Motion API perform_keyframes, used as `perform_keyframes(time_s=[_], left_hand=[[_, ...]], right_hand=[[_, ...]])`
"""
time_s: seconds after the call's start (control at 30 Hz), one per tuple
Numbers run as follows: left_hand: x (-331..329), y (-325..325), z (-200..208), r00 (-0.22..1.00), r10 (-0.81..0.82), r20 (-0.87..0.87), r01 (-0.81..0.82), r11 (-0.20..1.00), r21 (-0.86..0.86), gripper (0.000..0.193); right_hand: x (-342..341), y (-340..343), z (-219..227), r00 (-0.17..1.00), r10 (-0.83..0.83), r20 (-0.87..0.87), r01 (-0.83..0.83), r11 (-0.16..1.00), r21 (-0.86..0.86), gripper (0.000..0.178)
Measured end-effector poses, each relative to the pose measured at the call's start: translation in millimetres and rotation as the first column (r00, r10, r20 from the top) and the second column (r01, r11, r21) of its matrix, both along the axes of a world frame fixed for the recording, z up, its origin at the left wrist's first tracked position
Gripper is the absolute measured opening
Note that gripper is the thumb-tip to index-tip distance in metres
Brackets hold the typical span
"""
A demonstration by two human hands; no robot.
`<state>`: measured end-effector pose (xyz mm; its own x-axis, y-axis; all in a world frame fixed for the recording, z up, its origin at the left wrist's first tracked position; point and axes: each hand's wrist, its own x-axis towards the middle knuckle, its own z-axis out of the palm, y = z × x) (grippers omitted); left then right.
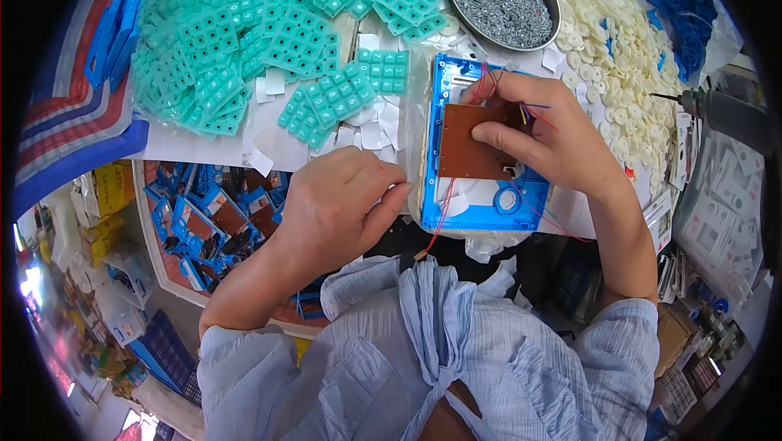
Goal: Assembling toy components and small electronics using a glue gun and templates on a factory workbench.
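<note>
In front of me lies a blue plastic housing [533, 215], an open shell with a round ring near its lower right. My right hand [554, 127] grips a brown circuit board [471, 152] at its upper right, thumb on the face and fingers curled behind. The board sits over the housing's left and middle part. Thin red, blue and yellow wires show around the fingers, and a red wire [445, 213] trails below to a small connector [421, 254]. Just left of the housing, my left hand [338, 201] is closed with fingers curled under; anything inside is hidden.
Teal rubber keypads [301, 42] are heaped at the far left. A round metal bowl [559, 21] of small screws stands behind the housing. Cream plastic discs [635, 103] spread at right, beside a dark electric screwdriver [725, 119]. Left below, a bin [167, 278] holds several blue assemblies.
</note>
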<state>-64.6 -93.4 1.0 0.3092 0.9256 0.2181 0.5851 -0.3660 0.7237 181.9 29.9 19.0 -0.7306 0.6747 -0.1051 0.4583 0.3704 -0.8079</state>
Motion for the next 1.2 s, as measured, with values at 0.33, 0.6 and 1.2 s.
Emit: perform_keyframes(time_s=[0.33,0.6,1.2], left_hand=[[5.5,6.0,-3.1,0.997,-0.069,-0.027,0.071,0.995,0.073,0.014],[8.0,10.6,-0.6,0.971,-0.175,-0.163,0.195,0.974,0.117,0.025],[12.8,39.3,23.7,0.796,-0.444,-0.411,0.481,0.876,-0.016,0.045]], right_hand=[[-9.2,-2.7,-3.6,0.998,0.055,0.028,-0.060,0.972,0.229,0.027],[-12.0,-4.9,1.4,0.989,0.008,0.149,-0.058,0.941,0.333,0.029],[5.8,-88.0,16.4,0.915,0.075,0.396,-0.270,0.844,0.464,0.078]])
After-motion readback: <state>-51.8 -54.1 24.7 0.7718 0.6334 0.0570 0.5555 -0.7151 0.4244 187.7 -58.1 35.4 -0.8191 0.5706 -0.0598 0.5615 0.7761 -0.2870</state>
